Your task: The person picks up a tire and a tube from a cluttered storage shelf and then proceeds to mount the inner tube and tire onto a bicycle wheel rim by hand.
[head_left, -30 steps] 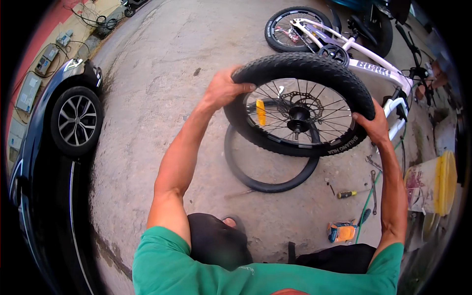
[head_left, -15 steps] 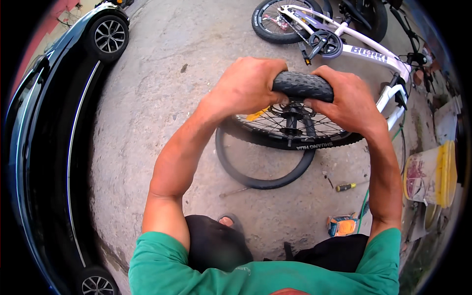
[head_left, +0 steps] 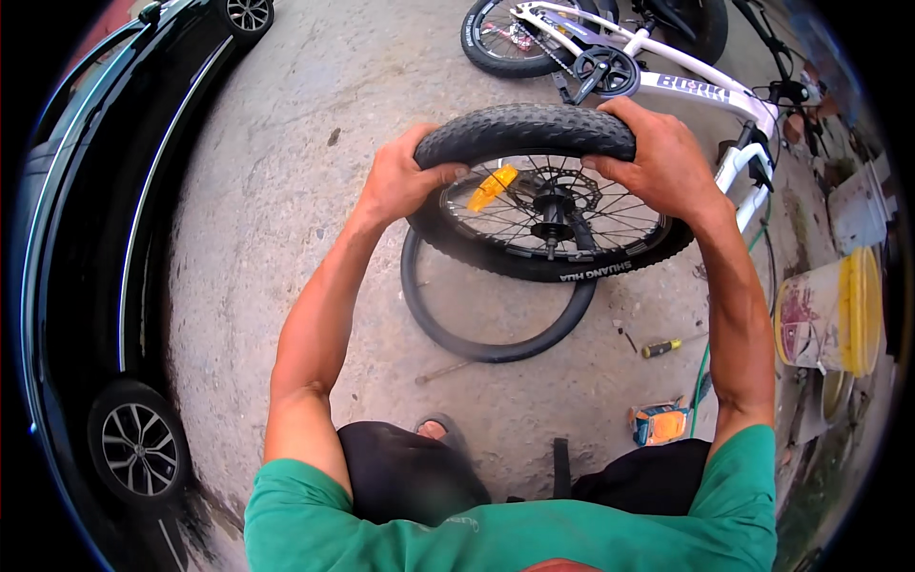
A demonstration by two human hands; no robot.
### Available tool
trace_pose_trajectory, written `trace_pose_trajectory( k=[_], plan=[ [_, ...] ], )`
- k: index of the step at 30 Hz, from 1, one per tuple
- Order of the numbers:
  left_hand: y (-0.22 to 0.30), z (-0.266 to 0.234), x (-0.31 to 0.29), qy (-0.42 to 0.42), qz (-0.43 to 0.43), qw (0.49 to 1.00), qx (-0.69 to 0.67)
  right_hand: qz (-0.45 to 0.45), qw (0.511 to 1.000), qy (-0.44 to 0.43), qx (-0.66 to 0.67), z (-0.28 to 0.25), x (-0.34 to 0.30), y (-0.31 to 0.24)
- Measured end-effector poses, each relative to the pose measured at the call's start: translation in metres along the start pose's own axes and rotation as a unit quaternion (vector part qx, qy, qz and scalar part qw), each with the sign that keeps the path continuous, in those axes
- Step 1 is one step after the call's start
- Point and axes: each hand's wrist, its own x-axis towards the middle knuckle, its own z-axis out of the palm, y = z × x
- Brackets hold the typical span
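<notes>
A bicycle wheel with a knobby black tyre is tilted up in front of me. My left hand is closed round the tyre at its upper left, thumb on the inner side. Higher on the right, my right hand grips the same tyre, fingers over the tread and thumb inside. Between the spokes sit a black hub with a brake disc and a yellow reflector. Below the wheel, a black inner tube lies in a ring on the ground, partly covered by the wheel.
A white bicycle lies on its side at the far right. Nearer are a yellow-handled screwdriver, a small orange and blue box and a stained yellow bucket. A dark car stands along the left.
My left hand has slid left and down along the tyre, away from the right hand. More of the tyre's top and the yellow reflector now show.
</notes>
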Motion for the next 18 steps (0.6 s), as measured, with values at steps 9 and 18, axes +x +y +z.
trace_pose_trajectory(
  k=[9, 18],
  plan=[
    [-0.039, 0.007, -0.002, -0.066, 0.043, 0.990, -0.115, 0.009, 1.000, 0.008, -0.001, 0.000, -0.009, 0.010],
    [-0.055, 0.027, -0.025, -0.053, -0.076, 0.970, -0.226, 0.046, 0.999, 0.020, 0.005, -0.015, -0.024, 0.024]
  ],
)
